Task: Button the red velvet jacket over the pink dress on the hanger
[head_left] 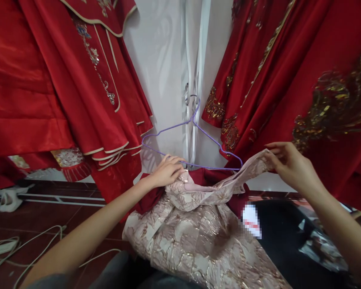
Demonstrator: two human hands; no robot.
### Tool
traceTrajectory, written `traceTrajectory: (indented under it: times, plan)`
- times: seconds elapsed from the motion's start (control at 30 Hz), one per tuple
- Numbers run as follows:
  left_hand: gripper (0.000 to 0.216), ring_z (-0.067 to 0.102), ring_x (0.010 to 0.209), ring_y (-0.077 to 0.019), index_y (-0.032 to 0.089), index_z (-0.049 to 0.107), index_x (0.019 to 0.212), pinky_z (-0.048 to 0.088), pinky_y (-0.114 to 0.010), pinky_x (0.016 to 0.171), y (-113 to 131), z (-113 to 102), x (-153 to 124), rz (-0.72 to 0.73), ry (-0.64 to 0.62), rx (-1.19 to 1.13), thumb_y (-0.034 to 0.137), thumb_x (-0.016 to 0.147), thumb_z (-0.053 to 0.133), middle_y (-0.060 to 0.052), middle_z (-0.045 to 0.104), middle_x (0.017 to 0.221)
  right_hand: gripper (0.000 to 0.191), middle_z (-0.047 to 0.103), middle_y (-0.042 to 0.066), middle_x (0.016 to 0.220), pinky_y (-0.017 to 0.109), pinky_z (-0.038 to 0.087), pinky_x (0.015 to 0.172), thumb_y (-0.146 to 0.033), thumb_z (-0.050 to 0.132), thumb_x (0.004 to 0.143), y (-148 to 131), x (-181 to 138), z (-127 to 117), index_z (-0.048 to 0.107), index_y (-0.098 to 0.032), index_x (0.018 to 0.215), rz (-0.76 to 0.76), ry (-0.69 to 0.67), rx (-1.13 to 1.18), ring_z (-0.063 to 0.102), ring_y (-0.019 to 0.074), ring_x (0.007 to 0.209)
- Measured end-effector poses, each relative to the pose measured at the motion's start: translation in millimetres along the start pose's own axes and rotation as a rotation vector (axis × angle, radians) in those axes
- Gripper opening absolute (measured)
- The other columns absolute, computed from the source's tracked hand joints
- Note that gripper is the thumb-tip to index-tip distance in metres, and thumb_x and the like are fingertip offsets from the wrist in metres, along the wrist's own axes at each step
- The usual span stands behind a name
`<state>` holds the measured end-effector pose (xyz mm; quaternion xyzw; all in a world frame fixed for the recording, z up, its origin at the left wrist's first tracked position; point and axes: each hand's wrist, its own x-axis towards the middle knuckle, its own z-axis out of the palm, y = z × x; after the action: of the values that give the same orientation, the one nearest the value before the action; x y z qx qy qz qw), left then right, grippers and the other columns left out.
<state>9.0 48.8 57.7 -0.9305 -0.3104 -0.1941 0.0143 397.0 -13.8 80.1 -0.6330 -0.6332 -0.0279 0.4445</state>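
A pale pink and gold brocade garment [192, 237] lies spread across my lap, with dark red cloth [201, 176] behind its upper edge. My left hand [168, 171] grips the top left of the garment, its fingers bent over the fabric beside the lower bar of a purple hanger [209, 135]. Between the thumb and fingers of my right hand [289, 162], the end of the garment's upper band [243, 170] is pinched and pulled up to the right. The hanger's hook is up at the white doors, and its lower bar runs just above the garment.
Red gowns with beading hang at left [87, 80] and right [276, 80], before a white panelled door [159, 52]. On the tiled floor at left lie a white cable [45, 233] and pale shoes [10, 199]. At right rests a black item [279, 224] with clear plastic on it.
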Motion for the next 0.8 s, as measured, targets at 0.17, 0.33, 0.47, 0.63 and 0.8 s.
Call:
traceTrajectory:
  times: [0.17,0.33,0.47,0.63,0.8]
  plan:
    - [0.029,0.051,0.115,-0.0198,0.02,0.063,0.083,0.024,-0.042,0.103,5,10,7,-0.008,0.026,-0.029,0.032,0.095,0.039,-0.005,0.06,0.122,0.031,0.068,0.003,0.089,0.029,0.049,0.068,-0.037,0.057,0.082,-9,2,-2,0.054,-0.025,0.111,-0.013,-0.007,-0.031,0.064,0.0185,0.077]
    - [0.028,0.054,0.105,-0.0187,0.02,0.063,0.085,0.024,-0.041,0.102,-3,6,7,-0.059,0.033,-0.075,0.032,0.095,0.039,-0.004,0.064,0.109,0.033,0.068,0.004,0.089,0.03,0.048,0.069,-0.034,0.056,0.08,-8,4,-1,0.054,-0.023,0.112,0.005,0.002,-0.134,0.065,0.0201,0.076]
    - [0.028,0.053,0.105,-0.019,0.02,0.062,0.085,0.026,-0.041,0.101,-5,1,5,-0.042,0.019,-0.057,0.032,0.095,0.038,-0.004,0.064,0.109,0.035,0.069,0.004,0.089,0.03,0.047,0.069,-0.031,0.055,0.081,-16,1,1,0.054,-0.024,0.115,0.001,0.076,-0.155,0.065,0.0204,0.076]
    - [0.029,0.054,0.105,-0.0213,0.018,0.062,0.087,0.028,-0.043,0.1,2,2,6,-0.059,0.011,0.115,0.028,0.095,0.036,-0.008,0.063,0.107,0.033,0.07,0.003,0.088,0.027,0.046,0.068,-0.031,0.055,0.082,-24,-6,-5,0.055,-0.025,0.115,-0.037,0.105,-0.158,0.066,0.0194,0.076]
    - [0.029,0.055,0.108,-0.0223,0.018,0.062,0.088,0.03,-0.044,0.1,7,4,8,-0.05,0.004,0.147,0.029,0.096,0.036,-0.009,0.064,0.111,0.031,0.07,0.001,0.085,0.027,0.045,0.066,-0.031,0.057,0.083,-26,-9,-10,0.056,-0.027,0.114,-0.064,0.126,-0.206,0.064,0.0191,0.073]
